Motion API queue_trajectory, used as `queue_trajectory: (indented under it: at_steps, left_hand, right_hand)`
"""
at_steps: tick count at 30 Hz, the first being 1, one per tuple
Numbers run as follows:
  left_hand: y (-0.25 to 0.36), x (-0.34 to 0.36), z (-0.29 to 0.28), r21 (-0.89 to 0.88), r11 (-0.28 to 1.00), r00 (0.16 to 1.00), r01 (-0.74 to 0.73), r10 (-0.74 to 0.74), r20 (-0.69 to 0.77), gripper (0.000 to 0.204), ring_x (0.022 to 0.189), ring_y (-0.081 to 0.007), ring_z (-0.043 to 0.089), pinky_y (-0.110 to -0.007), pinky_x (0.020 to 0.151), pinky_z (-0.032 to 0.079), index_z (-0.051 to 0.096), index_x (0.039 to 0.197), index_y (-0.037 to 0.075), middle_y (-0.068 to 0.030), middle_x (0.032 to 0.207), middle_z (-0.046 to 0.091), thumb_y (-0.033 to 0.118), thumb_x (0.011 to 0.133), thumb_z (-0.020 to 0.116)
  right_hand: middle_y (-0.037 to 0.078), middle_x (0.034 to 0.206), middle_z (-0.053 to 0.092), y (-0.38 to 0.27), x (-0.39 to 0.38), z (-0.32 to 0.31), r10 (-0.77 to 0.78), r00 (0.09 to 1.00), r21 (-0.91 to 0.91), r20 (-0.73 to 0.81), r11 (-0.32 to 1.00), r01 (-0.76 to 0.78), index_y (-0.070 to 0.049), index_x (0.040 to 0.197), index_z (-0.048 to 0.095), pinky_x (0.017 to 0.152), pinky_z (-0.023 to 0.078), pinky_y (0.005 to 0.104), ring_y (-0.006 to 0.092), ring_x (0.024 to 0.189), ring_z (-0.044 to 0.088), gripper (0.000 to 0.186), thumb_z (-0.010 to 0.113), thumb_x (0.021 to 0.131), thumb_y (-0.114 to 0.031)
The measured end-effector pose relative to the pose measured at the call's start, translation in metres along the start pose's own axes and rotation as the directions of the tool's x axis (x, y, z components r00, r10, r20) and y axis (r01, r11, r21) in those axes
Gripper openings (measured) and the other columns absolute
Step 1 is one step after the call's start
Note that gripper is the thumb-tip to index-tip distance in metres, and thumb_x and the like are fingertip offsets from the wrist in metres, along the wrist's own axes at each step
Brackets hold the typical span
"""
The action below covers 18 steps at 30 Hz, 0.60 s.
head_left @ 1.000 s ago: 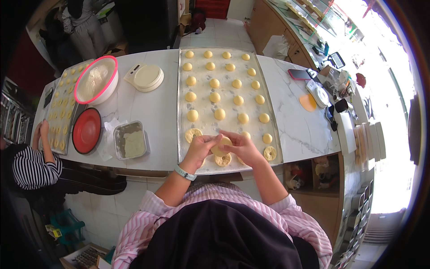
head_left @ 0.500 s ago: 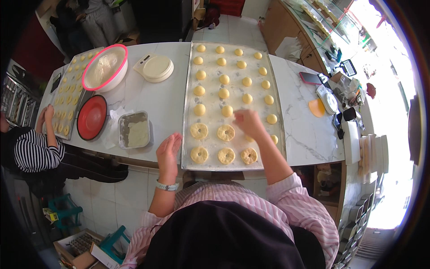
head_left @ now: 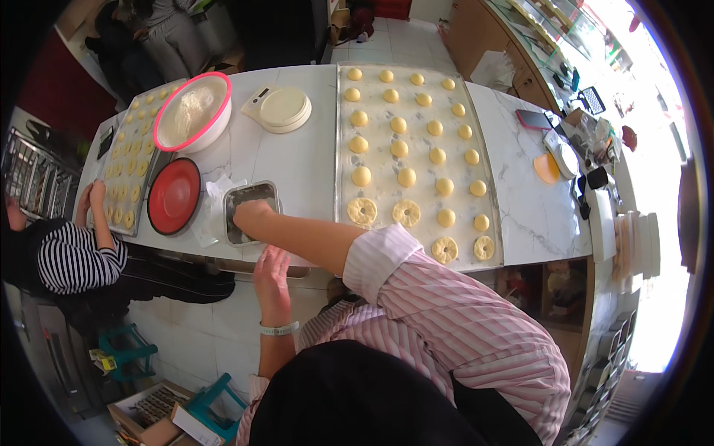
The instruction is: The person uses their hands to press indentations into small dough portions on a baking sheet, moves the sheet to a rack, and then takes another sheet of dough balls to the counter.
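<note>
My right hand (head_left: pixel 253 216) is down inside a square metal tin (head_left: pixel 276 195), and its fingertips are hidden there. Pale dough or flour inside is mostly covered by the hand. Just below the tin, near the table's front edge, my left hand (head_left: pixel 273 286) is held up empty, fingers stretched. To the right lies a large metal baking tray (head_left: pixel 381 140) with rows of round dough balls (head_left: pixel 406 177). Toward its near end are flattened dough rings (head_left: pixel 445 250) with a hole in the middle; my right forearm hides part of this end.
Left of the tin are a red plate (head_left: pixel 174 195), crumpled plastic (head_left: pixel 214 216) and a pink-rimmed bowl (head_left: pixel 224 113) of dough. A kitchen scale (head_left: pixel 285 108) stands behind. At far left, a co-worker's hands (head_left: pixel 91 195) rest by another dough-filled tray (head_left: pixel 140 189).
My right hand has swung left from over the baking tray into the metal tin. My left hand has come slightly nearer to me. The whole view has shifted a little.
</note>
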<state>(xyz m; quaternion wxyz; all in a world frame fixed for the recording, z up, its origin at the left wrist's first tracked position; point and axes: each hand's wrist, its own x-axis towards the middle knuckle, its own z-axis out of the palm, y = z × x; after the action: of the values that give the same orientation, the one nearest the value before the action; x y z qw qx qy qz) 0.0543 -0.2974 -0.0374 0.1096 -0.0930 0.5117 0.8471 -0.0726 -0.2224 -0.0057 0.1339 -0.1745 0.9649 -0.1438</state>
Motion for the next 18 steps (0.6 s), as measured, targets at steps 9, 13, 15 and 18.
queue_trajectory:
  at_steps: [9,13,15,18]
  left_hand:
    - [0.012,0.001,0.050,-0.224,0.833,0.855,0.506,-0.450,0.258,0.066,0.122,-0.0281,0.043,-0.039,0.102,0.034,0.032,0.131,-0.009,-0.0210,0.133,0.042,0.044,0.094,0.037]
    - [-0.021,0.011,0.092,-0.277,0.508,0.540,0.816,-0.496,0.680,0.078,0.126,-0.0305,0.039,-0.042,0.106,0.030,0.030,0.132,-0.011,-0.0238,0.136,0.038,0.056,0.092,0.031]
    - [-0.040,0.005,0.114,-0.196,0.462,0.454,0.865,-0.555,0.697,0.081,0.127,-0.0324,0.037,-0.043,0.107,0.028,0.029,0.132,-0.012,-0.0258,0.136,0.036,0.058,0.091,0.031]
    - [-0.056,-0.002,0.135,-0.149,0.417,0.394,0.897,-0.599,0.697,0.083,0.128,-0.0356,0.035,-0.043,0.109,0.027,0.028,0.131,-0.014,-0.0292,0.135,0.035,0.058,0.091,0.032]
  right_hand:
    - [0.015,0.115,0.057,0.039,-0.146,-0.026,-0.128,0.941,0.115,-0.315,0.979,0.171,0.002,0.107,0.057,0.088,0.048,0.0346,0.0288,0.111,0.054,0.031,0.058,0.081,-0.015]
    - [0.016,0.128,0.049,0.056,-0.251,0.018,0.109,0.786,0.161,-0.608,0.987,-0.012,0.001,0.113,0.057,0.104,0.032,0.0419,0.0295,0.126,0.039,0.038,0.056,0.082,-0.021]
    - [0.018,0.137,0.040,0.073,-0.289,0.033,0.317,0.827,0.218,-0.464,0.946,-0.241,0.002,0.129,0.043,0.109,0.022,0.0443,0.0283,0.132,0.031,0.053,0.052,0.088,-0.030]
    - [0.017,0.139,0.037,0.116,-0.327,0.038,0.521,0.679,0.104,-0.517,0.825,-0.555,0.001,0.133,0.037,0.110,0.017,0.0458,0.0271,0.134,0.028,0.058,0.045,0.092,-0.038]
